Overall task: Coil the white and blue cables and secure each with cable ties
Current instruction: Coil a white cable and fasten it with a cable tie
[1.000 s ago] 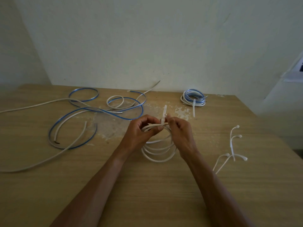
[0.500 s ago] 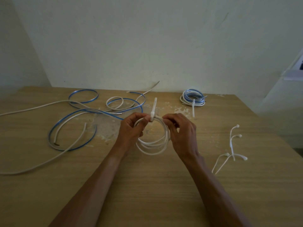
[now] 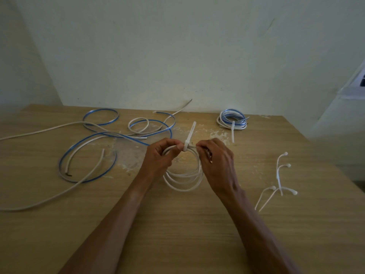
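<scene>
While pinched at top by curled fingers (image 3: 175, 145) of left hand (image 3: 160, 158) and right hand (image 3: 216, 162), either side of cable tie (image 3: 190, 135): white coil (image 3: 183, 181), middle of desk (image 3: 177, 234). Risk of loops springing apart on easing either pinch before full tightening.

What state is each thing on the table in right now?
White coil: wound, held at top
Cable tie: looped round coil, tail up
Left grip: pinching coil
Right grip: pinching coil
Blue-and-white bundle: coiled, tied
Loose cables: uncoiled
Spare ties: unfastened
</scene>
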A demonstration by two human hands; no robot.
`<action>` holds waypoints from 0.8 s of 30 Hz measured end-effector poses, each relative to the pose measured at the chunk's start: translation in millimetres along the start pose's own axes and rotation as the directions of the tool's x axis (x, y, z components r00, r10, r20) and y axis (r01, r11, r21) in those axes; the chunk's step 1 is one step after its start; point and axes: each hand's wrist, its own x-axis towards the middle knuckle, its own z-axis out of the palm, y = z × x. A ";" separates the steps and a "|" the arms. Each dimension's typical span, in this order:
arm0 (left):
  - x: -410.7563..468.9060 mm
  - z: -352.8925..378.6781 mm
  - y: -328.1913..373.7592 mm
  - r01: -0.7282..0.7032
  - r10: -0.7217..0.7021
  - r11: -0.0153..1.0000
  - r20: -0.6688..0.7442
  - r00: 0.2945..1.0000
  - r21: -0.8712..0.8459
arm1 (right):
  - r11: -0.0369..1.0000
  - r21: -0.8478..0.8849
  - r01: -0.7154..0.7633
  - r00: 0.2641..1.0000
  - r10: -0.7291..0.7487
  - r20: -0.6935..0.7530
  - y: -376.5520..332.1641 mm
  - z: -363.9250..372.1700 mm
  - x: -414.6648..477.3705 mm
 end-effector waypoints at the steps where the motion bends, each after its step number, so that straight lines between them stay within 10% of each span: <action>1: -0.1 0.1 0.7 -0.017 0.017 1.000 -0.011 1.000 0.021 | 1.000 -0.002 0.013 1.000 -0.013 0.012 0.0 -0.9 -0.2; 24: 1.1 3.1 -1.4 0.072 -0.072 0.997 -0.010 0.997 -0.040 | 0.989 0.136 -0.057 0.996 0.066 -0.062 -0.9 6.9 -3.0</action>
